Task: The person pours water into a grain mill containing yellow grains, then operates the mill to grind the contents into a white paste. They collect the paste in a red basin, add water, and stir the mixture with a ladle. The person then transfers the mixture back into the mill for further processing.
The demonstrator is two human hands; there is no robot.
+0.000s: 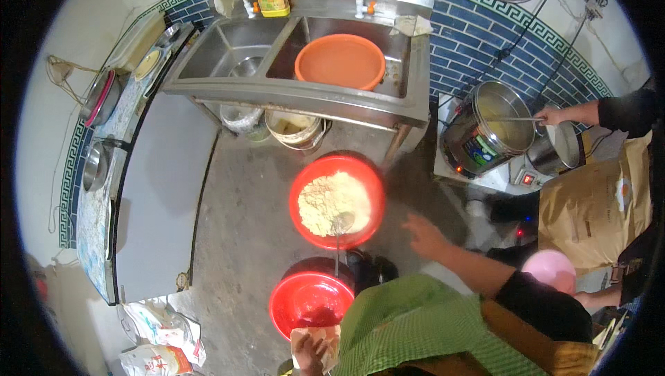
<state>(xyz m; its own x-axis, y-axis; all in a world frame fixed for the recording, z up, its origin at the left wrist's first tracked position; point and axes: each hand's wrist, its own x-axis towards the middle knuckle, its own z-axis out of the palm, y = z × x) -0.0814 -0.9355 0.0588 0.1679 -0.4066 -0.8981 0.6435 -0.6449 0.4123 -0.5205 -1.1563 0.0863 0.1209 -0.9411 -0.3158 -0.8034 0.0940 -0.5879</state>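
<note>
My right hand (426,235) is stretched out over the floor with its fingers apart, holding nothing and slightly blurred. Below the empty red basin (298,303), my left hand (310,355) has spread fingers over a flat beige piece (329,340); whether it touches that piece I cannot tell. A second red basin (299,229), farther away, holds pale yellow, crumbly powder (325,199). In the powder rests the bowl of a metal ladle (342,221), its handle running toward the nearer basin.
At the right a co-worker's hand (549,115) holds a stick in a steel pot (471,144); a pink basin (551,270) is by their other hand. A steel sink (277,95) with an orange basin (339,62) stands ahead. Buckets (298,137) sit beneath; a white counter (163,189) lines the left.
</note>
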